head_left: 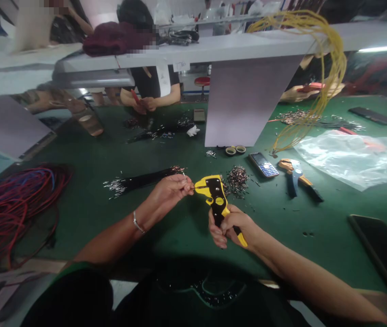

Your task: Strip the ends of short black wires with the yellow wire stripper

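My right hand [231,226] is wrapped round the grips of a yellow and black wire stripper [217,195], its head pointing up and to the left. Pinched between the fingertips of my left hand [174,188] is a thin dark wire [194,187], its end at the stripper's jaws. Behind my left hand lies a bundle of black wires [145,178] with silvery ends on the left and coppery ends on the right. A heap of small stripped scraps [237,180] sits just beyond the stripper's head.
A tangle of red and blue wires [19,204] fills the left. On the right are a keypad phone [263,164], a second wire stripper [297,175], a plastic bag [350,156] and a dark phone [382,247]. Yellow wires [336,59] hang from the shelf [234,45]. Co-workers sit opposite.
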